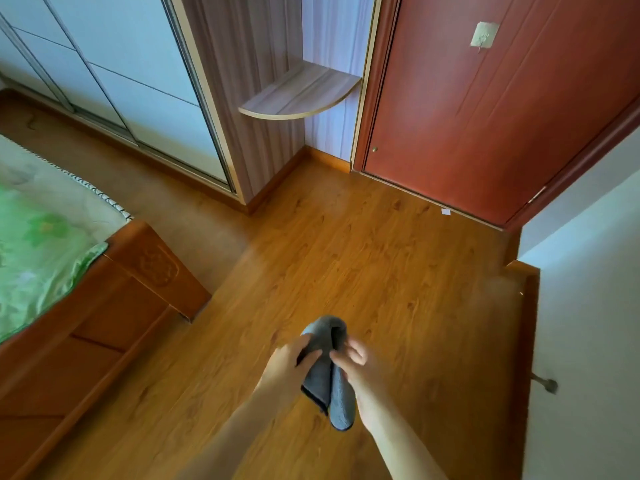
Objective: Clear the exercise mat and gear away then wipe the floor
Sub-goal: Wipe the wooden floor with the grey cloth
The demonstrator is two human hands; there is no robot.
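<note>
A broad stretch of wooden floor (346,258) lay open from the near middle to the far red door (485,109), giving free passage there. On the left the wooden bed frame (114,306) jutted in and narrowed the way, with a strip of floor running far-left between it and the sliding wardrobe (121,74). On the right a white wall (588,306) closed that side, a small doorstop (547,383) sticking out from it, and a curved shelf (301,95) projected from the far corner.
</note>
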